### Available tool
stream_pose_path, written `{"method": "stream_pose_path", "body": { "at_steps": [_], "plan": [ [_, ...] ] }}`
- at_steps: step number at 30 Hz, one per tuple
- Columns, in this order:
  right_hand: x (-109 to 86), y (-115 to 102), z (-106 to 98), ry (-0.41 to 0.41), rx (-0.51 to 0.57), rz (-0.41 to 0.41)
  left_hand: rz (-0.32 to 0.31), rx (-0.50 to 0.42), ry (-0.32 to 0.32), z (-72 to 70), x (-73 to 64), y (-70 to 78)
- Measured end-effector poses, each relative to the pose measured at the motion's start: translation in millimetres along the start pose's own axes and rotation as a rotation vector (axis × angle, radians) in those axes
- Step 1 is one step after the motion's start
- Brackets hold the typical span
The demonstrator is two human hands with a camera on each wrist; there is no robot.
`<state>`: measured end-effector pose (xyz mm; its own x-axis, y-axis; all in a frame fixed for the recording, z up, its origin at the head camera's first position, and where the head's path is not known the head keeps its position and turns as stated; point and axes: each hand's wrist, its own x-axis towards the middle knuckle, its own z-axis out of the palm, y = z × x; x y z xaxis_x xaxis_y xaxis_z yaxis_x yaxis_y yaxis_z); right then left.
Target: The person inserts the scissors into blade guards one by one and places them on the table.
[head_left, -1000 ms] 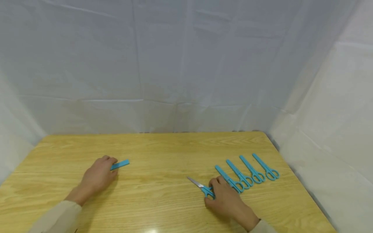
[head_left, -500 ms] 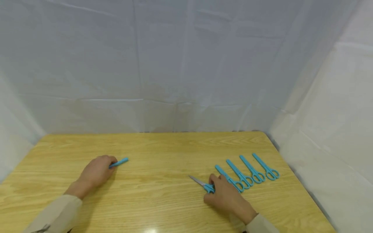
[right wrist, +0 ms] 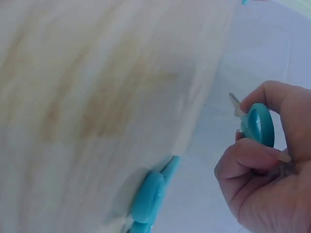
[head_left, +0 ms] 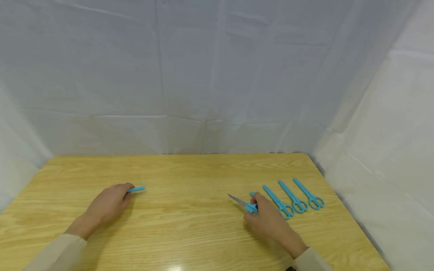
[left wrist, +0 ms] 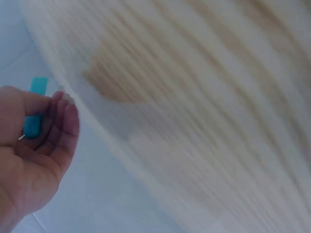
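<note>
My right hand (head_left: 268,220) grips a pair of scissors (head_left: 251,208) by its light-blue handles, with the bare metal blades pointing up and left. In the right wrist view a turquoise finger loop (right wrist: 262,125) shows between thumb and fingers. At the left of the table my left hand (head_left: 106,205) pinches a slim light-blue blade cover (head_left: 137,189), its free end pointing right. The left wrist view shows this cover (left wrist: 32,125) between thumb and fingers, partly hidden by the thumb. Just beyond the right hand lies a covered pair of scissors (head_left: 252,194), mostly hidden by that hand.
Three more covered scissors, the nearest pair (head_left: 278,201), the middle pair (head_left: 293,197) and the farthest pair (head_left: 309,194), lie side by side, slanted, on the wooden table (head_left: 183,226). White sheeting (head_left: 217,75) hangs behind and at both sides.
My right hand has moved slightly up and right with the scissors, now overlapping the covered pair beside it. My left hand has shifted slightly left, and the cover has turned to look narrower.
</note>
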<state>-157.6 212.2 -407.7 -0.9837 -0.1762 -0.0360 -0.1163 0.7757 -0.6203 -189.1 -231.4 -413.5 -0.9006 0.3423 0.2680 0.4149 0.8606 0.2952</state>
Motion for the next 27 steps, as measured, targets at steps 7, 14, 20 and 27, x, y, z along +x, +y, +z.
{"method": "stream_pose_path", "body": {
  "at_steps": [7, 14, 20, 27],
  "plan": [
    [-0.9, -8, -3, 0.065, 0.088, -0.149, 0.004, -0.073, -0.004, -9.0, -0.6, 13.0],
    [-0.9, -21, -4, -0.037, 0.338, -0.143, 0.034, -0.32, 0.058, -12.1, -6.3, 60.0],
    [-3.1, -33, -7, -0.219, 0.598, -0.098, 0.023, -0.625, 0.087, -9.8, -13.0, 97.5],
    [-7.0, -43, -9, -0.337, 0.736, -0.184, 0.094, -0.816, 0.109, -8.9, -18.4, 126.0]
  ]
}}
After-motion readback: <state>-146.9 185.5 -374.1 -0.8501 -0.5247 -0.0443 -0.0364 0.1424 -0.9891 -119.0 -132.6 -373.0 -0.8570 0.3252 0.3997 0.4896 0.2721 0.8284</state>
